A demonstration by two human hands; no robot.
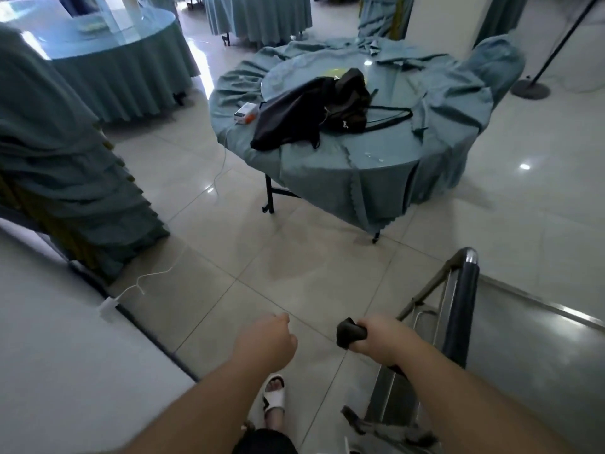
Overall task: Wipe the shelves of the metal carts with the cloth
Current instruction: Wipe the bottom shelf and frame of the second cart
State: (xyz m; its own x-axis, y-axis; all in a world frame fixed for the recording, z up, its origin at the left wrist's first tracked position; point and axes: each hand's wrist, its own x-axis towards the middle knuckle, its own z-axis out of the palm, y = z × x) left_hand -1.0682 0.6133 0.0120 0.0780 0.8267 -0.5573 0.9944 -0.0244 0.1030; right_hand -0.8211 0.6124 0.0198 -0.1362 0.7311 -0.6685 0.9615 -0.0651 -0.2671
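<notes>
Right hand (379,335) clenched round dark crumpled cloth (348,332) beside steel cart (458,309); left hand (266,339) an empty fist

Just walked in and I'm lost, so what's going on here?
A person stands on the tiled floor beside a metal cart. Their right hand grips a dark handle or rolled cloth; which one is unclear. The left hand is curled and holds nothing. No shelf is being wiped yet. Ahead, a round table under a teal tablecloth carries black bags.
</notes>
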